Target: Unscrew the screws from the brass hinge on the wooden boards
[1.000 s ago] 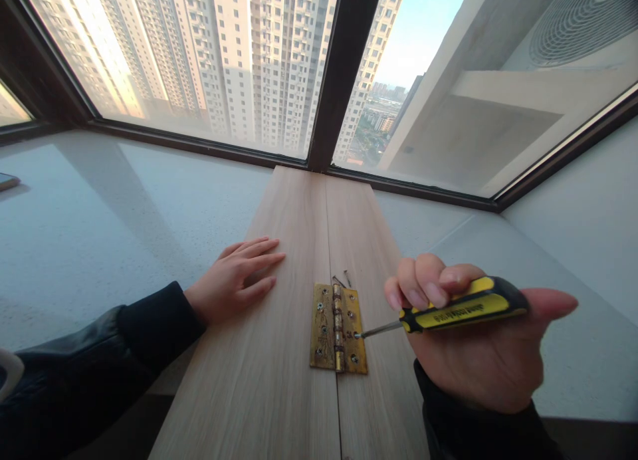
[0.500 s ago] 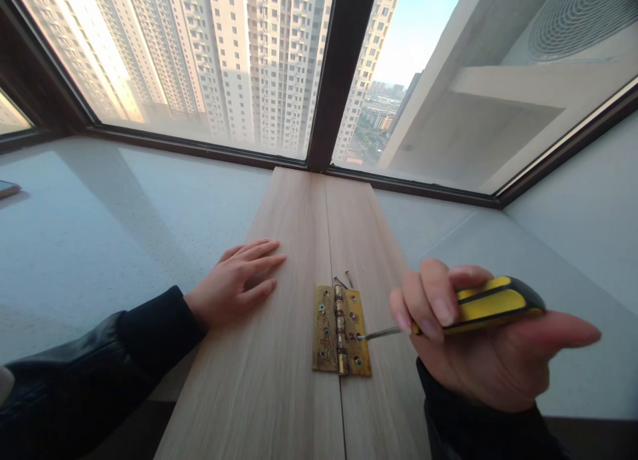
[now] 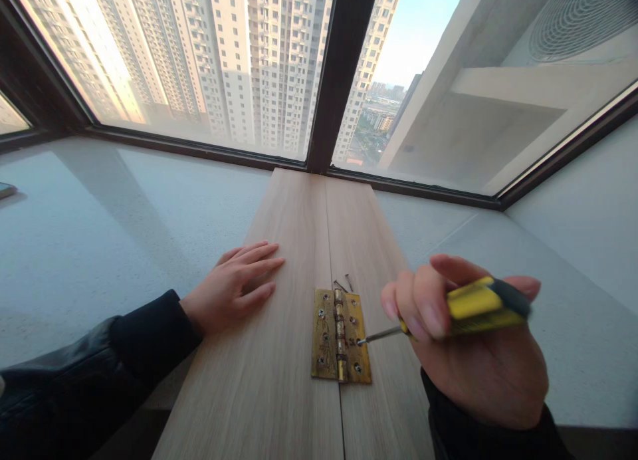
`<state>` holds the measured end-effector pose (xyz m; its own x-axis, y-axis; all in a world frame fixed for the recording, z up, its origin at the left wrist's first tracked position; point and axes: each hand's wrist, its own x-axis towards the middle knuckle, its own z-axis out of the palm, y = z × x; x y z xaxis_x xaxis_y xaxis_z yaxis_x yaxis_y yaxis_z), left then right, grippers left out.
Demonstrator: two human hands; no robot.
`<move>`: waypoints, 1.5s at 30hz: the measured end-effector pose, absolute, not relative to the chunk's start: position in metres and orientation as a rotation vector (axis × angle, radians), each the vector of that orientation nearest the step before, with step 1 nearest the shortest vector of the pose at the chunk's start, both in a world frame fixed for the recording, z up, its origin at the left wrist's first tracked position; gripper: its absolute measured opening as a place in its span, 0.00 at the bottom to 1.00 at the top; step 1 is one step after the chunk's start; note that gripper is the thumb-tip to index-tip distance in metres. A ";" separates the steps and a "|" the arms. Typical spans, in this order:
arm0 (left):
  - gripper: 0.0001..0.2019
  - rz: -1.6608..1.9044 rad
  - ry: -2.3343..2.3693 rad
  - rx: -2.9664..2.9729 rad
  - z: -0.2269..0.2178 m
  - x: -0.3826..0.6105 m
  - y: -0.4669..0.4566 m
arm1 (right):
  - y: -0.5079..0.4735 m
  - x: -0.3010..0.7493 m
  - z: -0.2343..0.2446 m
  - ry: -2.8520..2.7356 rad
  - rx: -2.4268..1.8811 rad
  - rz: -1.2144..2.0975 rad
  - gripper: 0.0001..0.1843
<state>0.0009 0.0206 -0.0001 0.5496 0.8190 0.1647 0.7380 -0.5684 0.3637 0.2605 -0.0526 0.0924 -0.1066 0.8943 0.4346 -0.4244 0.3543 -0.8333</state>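
Observation:
A worn brass hinge (image 3: 326,334) lies flat across the seam between two pale wooden boards (image 3: 294,227). Several screws sit in its left leaf, and one shows at the lower right. In my right hand (image 3: 478,353) is a yellow and black screwdriver (image 3: 473,305), its handle blurred by motion. The screwdriver's tip meets the right leaf at the second hole from the bottom. My left hand (image 3: 239,284) rests on the left board with its fingers stretched out, apart from the hinge. Two loose screws (image 3: 348,282) lie just beyond the hinge's top edge.
The boards stretch over a pale speckled sill (image 3: 149,201) to a dark window frame (image 3: 319,141). A small flat object (image 3: 6,191) lies at the far left of the sill. Tall buildings stand outside the glass.
My right hand has turned the screwdriver's handle, and its thumb and fingers have shifted on the grip. The tip stays at the same hole. My left hand has hardly moved.

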 end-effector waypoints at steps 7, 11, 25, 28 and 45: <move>0.23 0.465 1.296 2.535 0.000 0.000 0.021 | -0.053 0.256 0.092 -1.183 -0.461 1.203 0.23; 0.23 0.458 1.302 2.544 0.000 0.000 0.021 | -0.054 0.254 0.090 -1.248 -0.488 1.160 0.21; 0.23 0.456 1.304 2.535 0.001 0.001 0.021 | -0.050 0.252 0.088 -1.250 -0.544 1.092 0.24; 0.23 0.450 1.308 2.537 0.000 0.001 0.021 | -0.049 0.251 0.094 -1.205 -0.557 1.083 0.25; 0.23 0.482 1.308 2.557 -0.003 0.000 0.023 | -0.067 0.298 0.069 -2.508 -1.539 0.642 0.16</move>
